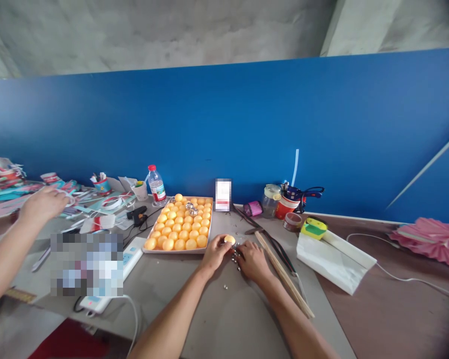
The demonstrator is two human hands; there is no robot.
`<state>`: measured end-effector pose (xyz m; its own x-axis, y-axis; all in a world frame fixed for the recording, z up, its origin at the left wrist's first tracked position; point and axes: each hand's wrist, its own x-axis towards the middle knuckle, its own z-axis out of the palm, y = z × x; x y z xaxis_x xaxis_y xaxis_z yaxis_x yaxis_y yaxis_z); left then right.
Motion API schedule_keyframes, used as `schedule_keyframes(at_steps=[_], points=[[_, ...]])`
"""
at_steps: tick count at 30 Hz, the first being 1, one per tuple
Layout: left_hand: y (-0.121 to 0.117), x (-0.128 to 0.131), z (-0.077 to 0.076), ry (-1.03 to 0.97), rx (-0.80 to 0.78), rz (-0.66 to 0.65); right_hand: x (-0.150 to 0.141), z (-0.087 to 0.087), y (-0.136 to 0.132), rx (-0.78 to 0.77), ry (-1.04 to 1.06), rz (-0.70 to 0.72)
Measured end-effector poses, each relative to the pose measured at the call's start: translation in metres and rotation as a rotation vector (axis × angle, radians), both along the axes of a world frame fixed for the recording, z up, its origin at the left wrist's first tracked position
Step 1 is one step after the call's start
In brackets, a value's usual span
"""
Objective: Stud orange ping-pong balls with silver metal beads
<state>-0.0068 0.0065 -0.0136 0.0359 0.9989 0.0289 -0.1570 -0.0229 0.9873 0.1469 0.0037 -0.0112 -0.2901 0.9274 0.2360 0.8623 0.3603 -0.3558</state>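
My left hand [214, 255] is closed around an orange ping-pong ball [229, 239], which shows between thumb and fingers. Palm down beside it, my right hand [252, 260] has its fingers slightly apart, the fingertips at a small pile of shiny silver beads [235, 253]. One loose bead [225, 287] lies nearer to me on the grey table. Just left of my hands stands a shallow white tray [179, 252] filled with rows of orange balls [185, 227]. A few silver-covered balls [193, 211] rest on top of them.
Wooden strips [284, 274] and dark tweezers-like tools lie right of my hand, near a white sheet [333, 262]. Jars and a red cup [286, 207] stand behind. At left are a glue gun [137, 215], a power strip [132, 257], a bottle [156, 187] and another person's arm [26, 224].
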Motion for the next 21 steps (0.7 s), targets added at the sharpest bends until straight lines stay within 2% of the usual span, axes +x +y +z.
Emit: schedule_keyframes(at_steps=[4,7,14,18,21], points=[[-0.001,0.000,0.002,0.035,0.011,0.009,-0.007,0.000,-0.001,-0.016,-0.021,-0.005],[0.000,-0.001,0.001,0.061,0.019,0.016,-0.008,-0.004,0.003,0.003,0.058,-0.002],[0.001,-0.003,-0.002,0.060,-0.002,-0.003,0.004,-0.008,0.016,0.130,0.630,-0.115],[-0.002,-0.002,0.003,0.024,-0.026,-0.016,0.008,0.000,0.015,-0.063,0.889,-0.215],[-0.003,-0.001,0.007,0.026,-0.029,-0.017,0.006,0.003,0.013,-0.153,1.040,-0.180]])
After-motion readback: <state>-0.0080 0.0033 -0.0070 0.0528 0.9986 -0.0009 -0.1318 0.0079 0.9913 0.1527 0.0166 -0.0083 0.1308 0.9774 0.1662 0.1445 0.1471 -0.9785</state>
